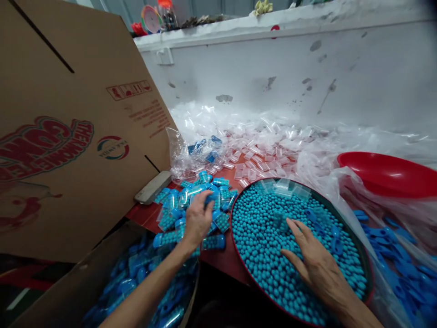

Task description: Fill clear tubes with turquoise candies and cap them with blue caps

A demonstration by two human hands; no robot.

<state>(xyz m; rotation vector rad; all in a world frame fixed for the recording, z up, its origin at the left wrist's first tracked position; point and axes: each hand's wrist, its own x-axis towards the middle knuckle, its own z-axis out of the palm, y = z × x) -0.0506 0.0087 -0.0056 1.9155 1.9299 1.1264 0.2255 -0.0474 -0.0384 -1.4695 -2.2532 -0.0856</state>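
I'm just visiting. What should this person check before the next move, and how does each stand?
1. Blue beads within reach: ok, spread across the round tray.
2. Clear cases nearby: ok, some at the tray's far edge.
3. Loose blue pieces nearby: ok, some lie on the beads.
4. Left hand free: cannot tell, it is over the capped containers.
5. Capped containers neatly arranged: not ok, loosely heaped.

big brown box (133,59) with red words (61,141) | white wall (239,73), dark spots (224,98) | jar (169,18), yellow thing (262,7) up on white ledge (211,31)
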